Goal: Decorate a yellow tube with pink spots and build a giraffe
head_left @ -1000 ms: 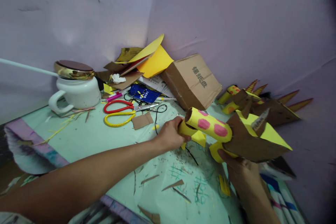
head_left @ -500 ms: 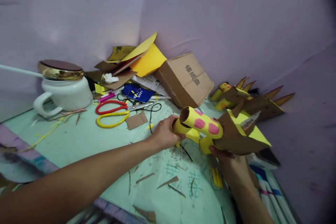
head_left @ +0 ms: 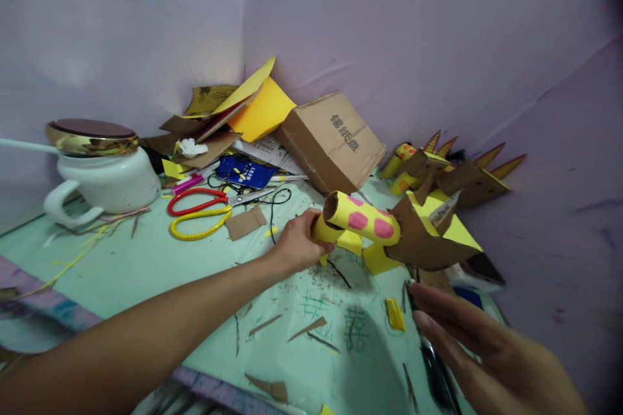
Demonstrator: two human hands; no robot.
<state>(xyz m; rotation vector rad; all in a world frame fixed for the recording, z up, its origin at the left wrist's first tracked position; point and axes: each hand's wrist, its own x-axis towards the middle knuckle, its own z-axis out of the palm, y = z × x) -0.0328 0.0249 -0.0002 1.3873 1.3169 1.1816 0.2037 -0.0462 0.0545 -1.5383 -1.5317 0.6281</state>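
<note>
Giraffe craft [head_left: 374, 228]: left hand [head_left: 296, 246] still grips it; right hand [head_left: 481, 353] (seemingly empty) released, fingers spread.

Yellow tube [head_left: 363, 219] with pink spots, brown cardboard wedge [head_left: 418, 243] (yellow inside), red-and-yellow scissors [head_left: 204, 214], pale green surface [head_left: 146, 259].

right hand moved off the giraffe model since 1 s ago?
Yes. The right hand let go and drew back toward the camera, away from the cardboard box; it is open.
</note>
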